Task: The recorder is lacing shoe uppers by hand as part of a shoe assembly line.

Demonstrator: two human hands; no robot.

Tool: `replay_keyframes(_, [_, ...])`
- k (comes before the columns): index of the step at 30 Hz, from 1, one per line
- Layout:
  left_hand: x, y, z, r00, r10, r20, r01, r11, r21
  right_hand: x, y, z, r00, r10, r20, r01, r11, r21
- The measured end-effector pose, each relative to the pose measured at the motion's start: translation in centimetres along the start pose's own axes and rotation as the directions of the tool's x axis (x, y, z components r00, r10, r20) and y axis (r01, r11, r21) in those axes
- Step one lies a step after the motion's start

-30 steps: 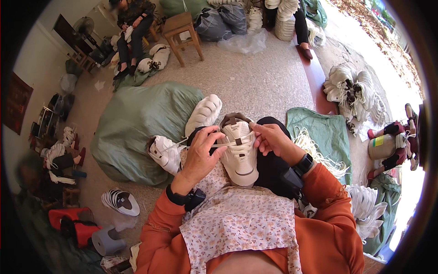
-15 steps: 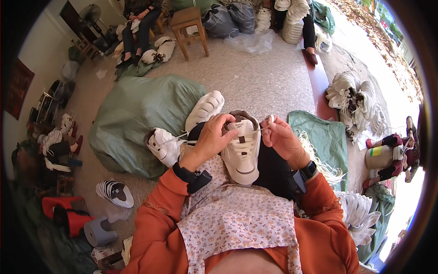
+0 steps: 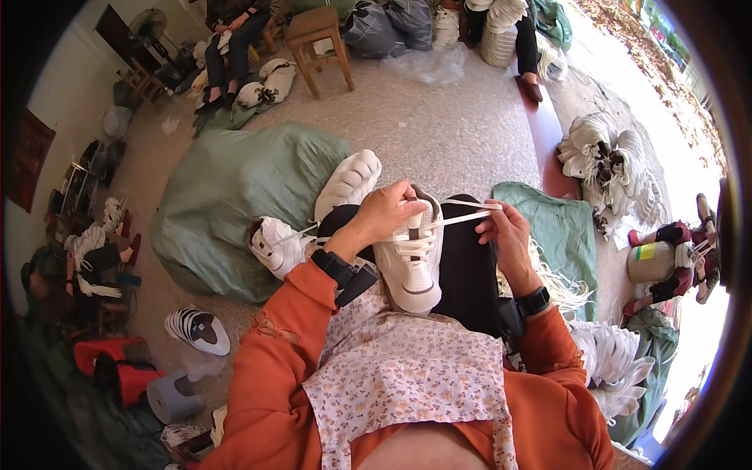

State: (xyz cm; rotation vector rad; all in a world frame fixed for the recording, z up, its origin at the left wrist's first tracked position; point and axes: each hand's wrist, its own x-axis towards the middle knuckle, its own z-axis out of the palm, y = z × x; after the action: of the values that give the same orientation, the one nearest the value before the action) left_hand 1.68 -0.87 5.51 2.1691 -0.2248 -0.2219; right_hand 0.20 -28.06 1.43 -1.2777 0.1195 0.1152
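A cream sneaker (image 3: 411,283) rests on my lap, toe toward me, its laces crossing the lower eyelets. My left hand (image 3: 386,210) is closed at the sneaker's upper opening, thumb and fingers pinched by the tongue; its fingertips partly hide what they grip. To the right, my right hand (image 3: 507,229) pinches a white shoelace (image 3: 462,218), drawn out taut from the shoe in two strands. Left of my left hand lie another laced sneaker (image 3: 278,244) and a white shoe with a ridged sole (image 3: 349,186).
A large green sack (image 3: 235,204) lies ahead on the left. Loose white laces (image 3: 552,282) hang at my right beside a green cloth (image 3: 552,235). Bundled shoes (image 3: 607,164) sit farther right. A wooden stool (image 3: 317,39) and seated people are across the floor.
My right hand has moved right and pulled the lace out long from the shoe. My left hand has shifted slightly right and up over the tongue.
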Motion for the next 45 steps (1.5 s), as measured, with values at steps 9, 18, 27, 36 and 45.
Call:
replay_keyframes(9, [-3.9,-2.1,-0.1,0.958,0.110,-0.264,-0.193,0.930,-0.313,-0.5,0.6,-4.3,0.989,-0.029,-0.144,0.060,0.974,0.218])
replay_keyframes(18, [-11.3,-2.3,-4.2,0.988,-0.142,-0.065,0.143,0.990,0.008,-0.3,2.0,-13.7,0.899,0.153,-0.410,0.046,0.899,0.436])
replay_keyframes(27, [-12.7,-3.2,-5.6,0.967,-0.134,-0.216,0.127,0.991,-0.044,2.4,5.7,-22.4,0.874,0.284,-0.395,0.119,0.663,0.739])
replay_keyframes(36, [-9.4,0.3,-5.5,0.923,0.355,-0.152,-0.226,0.816,0.533,4.5,1.5,-21.9,0.897,0.159,-0.412,0.124,0.804,0.581])
replay_keyframes(45, [-1.7,3.7,0.4,0.948,0.318,-0.007,-0.315,0.940,0.129,0.5,-2.2,0.8,0.842,-0.266,0.469,0.504,0.697,-0.510])
